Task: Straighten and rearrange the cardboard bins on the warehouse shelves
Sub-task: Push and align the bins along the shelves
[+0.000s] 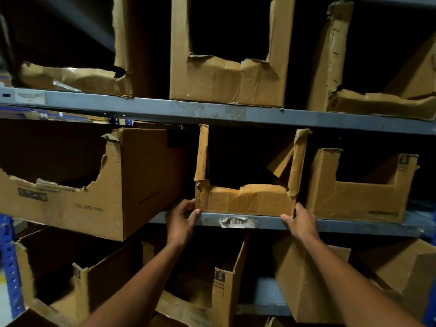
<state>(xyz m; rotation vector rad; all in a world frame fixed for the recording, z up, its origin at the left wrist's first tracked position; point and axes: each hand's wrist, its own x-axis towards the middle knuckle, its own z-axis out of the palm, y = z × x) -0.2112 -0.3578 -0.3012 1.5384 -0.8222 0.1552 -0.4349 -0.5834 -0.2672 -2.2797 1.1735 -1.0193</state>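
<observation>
Head view: middle shelf (330, 224), centre cardboard bin (245, 199) is held at both lower front corners. Left hand (180, 220) is wrapped round the bottom-left corner, thumb laid along the shelf lip, fingers curled behind the bin's side. Right hand (300, 220) is set on the bottom-right corner, thumb on the shelf edge, fingers hidden behind the corner; the grip there cannot be fully seen.

The bin's front face is seated flush with the shelf's front edge, directly above a torn barcode label (233, 222). Its cut-out front is ragged, both upright strips bent.

Clearances: a dark gap is seen on the left, between this bin and the ceiling fan box (113, 185), which is skewed and overhangs the shelf front. A narrow gap is seen on the right to the neighbouring bin (361, 197), which sits slightly back from the edge.

Upper shelf (151, 108): three torn bins are spaced apart, with open gaps between them. Below, several bins are tilted at odd angles. A blue perforated upright (9, 263) is visible at far left.
</observation>
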